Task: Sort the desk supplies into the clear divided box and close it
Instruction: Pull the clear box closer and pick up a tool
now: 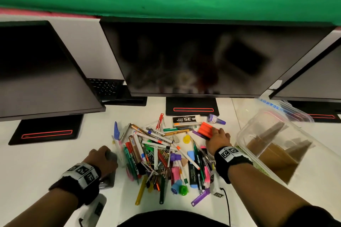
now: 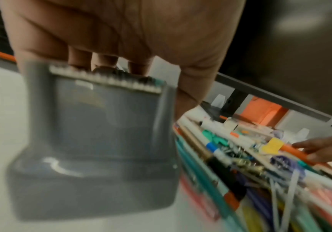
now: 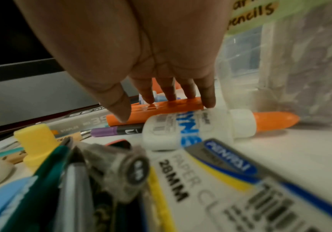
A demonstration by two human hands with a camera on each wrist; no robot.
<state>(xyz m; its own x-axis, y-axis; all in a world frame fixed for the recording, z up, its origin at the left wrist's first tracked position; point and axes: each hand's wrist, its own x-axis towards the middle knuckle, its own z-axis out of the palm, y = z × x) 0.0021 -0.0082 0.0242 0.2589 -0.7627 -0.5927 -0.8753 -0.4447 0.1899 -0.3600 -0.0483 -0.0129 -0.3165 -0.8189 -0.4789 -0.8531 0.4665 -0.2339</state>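
Note:
A heap of pens, markers, clips and erasers (image 1: 162, 156) lies on the white desk. At its left edge my left hand (image 1: 100, 155) grips the top of a grey tape dispenser (image 2: 101, 133), fingers curled over its serrated edge. At the heap's far right my right hand (image 1: 218, 139) pinches an orange ribbed plastic case (image 3: 157, 109), thumb on the near side and fingers on the far side. The clear divided box (image 1: 273, 145) stands to the right, tilted, with brown card dividers inside. A green label reading "pencils" (image 3: 252, 14) is on its wall.
A white glue bottle (image 3: 191, 130) with an orange cap and a paper clip box (image 3: 240, 180) lie near my right hand. A staples box (image 1: 184, 120) and a purple bottle (image 1: 215, 119) sit by the middle monitor's stand (image 1: 192, 107). Three dark monitors line the back. A black cable (image 1: 227, 206) runs off the front edge.

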